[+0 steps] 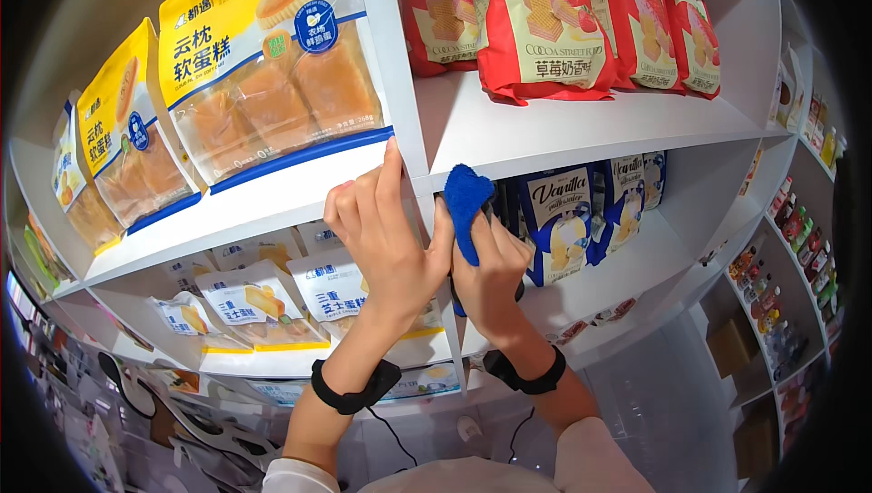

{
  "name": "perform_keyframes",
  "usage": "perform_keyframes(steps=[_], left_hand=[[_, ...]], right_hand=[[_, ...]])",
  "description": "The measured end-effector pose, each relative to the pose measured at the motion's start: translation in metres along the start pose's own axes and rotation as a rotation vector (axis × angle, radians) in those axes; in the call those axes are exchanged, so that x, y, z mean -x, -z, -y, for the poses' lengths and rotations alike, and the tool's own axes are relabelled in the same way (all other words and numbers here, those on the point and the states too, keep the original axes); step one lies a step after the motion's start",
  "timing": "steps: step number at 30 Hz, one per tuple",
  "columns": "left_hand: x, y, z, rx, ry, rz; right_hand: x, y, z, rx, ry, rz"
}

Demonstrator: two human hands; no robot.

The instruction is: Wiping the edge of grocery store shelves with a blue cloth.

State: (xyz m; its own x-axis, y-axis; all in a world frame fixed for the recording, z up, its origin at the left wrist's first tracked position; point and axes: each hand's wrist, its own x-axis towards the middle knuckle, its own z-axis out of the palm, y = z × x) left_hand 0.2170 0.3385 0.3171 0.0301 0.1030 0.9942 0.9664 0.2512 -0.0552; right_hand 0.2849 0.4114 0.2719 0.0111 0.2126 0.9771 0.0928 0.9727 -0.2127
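My right hand grips a blue cloth against the front edge of the white shelf unit, where the upright divider meets the shelf. Just left of it, my left hand rests with spread fingers on the shelf's edge, its index finger reaching up to the lower corner of a large yellow and white bag of soft cakes. Nothing shows in that hand. Both wrists wear black straps with a cable.
Red bags of strawberry wafers stand at the upper right, blue bags of vanilla wafers below. White bags of cheese cake fill the lower left compartment. More shelves with bottles stand at the far right.
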Motion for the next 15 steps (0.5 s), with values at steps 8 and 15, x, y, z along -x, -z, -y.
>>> perform_keyframes(steps=[8, 15], left_hand=[[-0.005, 0.01, 0.0, 0.104, 0.01, 0.142], [-0.005, 0.012, 0.001, 0.1, 0.04, 0.17]], right_hand=[[0.007, 0.004, 0.001, 0.008, -0.025, 0.155], [0.002, 0.007, -0.005, 0.02, -0.146, 0.104]])
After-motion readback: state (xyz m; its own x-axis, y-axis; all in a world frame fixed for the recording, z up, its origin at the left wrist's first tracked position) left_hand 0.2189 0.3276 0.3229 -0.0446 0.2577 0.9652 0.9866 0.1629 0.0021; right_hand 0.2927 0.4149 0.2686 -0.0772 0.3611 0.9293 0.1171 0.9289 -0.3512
